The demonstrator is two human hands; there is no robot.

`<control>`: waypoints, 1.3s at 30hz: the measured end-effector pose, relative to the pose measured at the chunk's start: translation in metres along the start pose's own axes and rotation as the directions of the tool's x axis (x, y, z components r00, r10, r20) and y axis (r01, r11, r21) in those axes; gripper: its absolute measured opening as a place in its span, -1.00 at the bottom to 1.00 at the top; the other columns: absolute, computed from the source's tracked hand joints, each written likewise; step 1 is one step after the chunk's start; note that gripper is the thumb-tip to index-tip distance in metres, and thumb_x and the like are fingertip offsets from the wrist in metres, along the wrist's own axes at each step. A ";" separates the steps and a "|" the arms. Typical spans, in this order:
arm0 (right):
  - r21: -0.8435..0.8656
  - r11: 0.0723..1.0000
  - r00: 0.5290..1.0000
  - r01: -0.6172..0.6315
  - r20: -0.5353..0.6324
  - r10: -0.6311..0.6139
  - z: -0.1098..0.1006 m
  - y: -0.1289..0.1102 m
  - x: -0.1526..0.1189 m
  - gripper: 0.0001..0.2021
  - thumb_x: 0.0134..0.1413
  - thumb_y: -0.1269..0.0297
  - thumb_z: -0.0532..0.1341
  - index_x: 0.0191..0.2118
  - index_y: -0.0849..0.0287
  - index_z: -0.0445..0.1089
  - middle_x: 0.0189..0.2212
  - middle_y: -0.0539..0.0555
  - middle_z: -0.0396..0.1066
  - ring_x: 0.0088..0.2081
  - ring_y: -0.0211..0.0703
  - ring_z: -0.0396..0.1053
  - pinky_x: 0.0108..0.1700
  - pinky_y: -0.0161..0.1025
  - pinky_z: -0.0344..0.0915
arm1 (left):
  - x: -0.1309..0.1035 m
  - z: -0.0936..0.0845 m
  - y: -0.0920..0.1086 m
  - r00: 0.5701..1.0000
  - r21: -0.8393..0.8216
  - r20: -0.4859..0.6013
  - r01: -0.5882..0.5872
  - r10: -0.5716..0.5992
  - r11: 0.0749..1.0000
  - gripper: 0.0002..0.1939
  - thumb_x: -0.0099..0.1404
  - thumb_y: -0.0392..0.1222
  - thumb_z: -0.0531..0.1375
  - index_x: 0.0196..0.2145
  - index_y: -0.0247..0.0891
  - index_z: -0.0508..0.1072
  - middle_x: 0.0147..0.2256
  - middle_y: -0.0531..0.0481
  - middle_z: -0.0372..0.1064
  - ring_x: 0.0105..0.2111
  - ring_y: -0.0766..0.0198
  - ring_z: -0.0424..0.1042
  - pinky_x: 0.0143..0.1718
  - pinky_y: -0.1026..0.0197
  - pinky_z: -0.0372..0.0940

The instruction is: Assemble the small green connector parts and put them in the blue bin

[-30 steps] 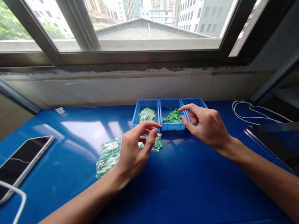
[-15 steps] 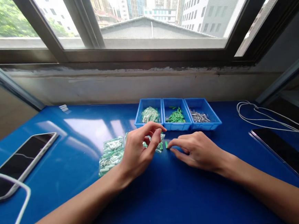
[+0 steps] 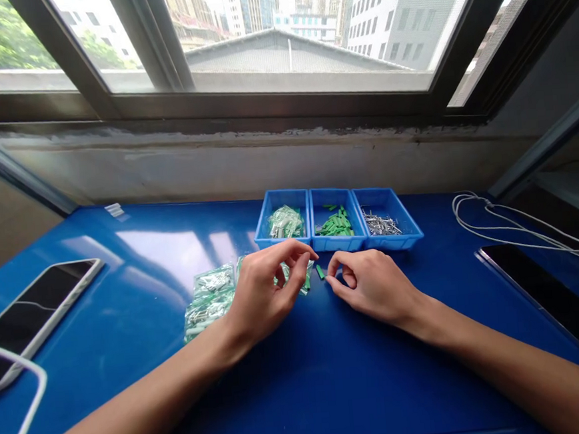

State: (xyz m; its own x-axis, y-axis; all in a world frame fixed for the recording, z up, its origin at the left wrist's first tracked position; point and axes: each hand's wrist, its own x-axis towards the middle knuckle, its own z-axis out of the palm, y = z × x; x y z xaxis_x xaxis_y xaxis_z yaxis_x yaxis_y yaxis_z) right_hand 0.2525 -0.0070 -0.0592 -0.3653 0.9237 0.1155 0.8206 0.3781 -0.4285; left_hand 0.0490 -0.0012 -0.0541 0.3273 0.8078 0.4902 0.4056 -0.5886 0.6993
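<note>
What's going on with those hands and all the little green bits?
A person's right hand is curled next to a small green piece lying on the blue table. The left hand partly hides some clear packets. I can't tell if either hand grips anything. Beyond them, three blue bins hold more packets, loose green pieces and thin metal pieces.

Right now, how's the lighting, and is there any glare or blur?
Head view: the window is bright, its sky washed out; white glare streaks the table left of the blue bins; the upper right corner is dark; the tiny metal pieces look slightly blurred.
</note>
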 end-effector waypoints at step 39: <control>0.099 0.871 0.795 0.481 -0.469 -0.385 -0.016 -0.007 -0.020 -0.96 0.20 0.38 0.32 -0.23 0.20 0.50 -0.60 -0.12 0.28 -0.62 -0.39 0.17 -0.51 -0.40 0.18 | -0.003 0.005 0.000 0.969 -0.036 0.188 -0.157 0.161 0.987 -0.90 0.43 -0.29 0.19 -0.26 -0.29 0.50 -0.45 0.04 0.41 -0.50 0.36 0.34 -0.51 0.35 0.24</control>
State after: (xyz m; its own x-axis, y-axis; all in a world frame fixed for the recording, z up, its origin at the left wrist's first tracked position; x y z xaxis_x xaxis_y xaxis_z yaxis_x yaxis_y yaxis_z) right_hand 0.2611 -0.0270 -0.0443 -0.4006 0.6176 0.6769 0.4959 0.7673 -0.4066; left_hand 0.0521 -0.0044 -0.0580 0.5434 0.6819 0.4896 0.3183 -0.7070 0.6315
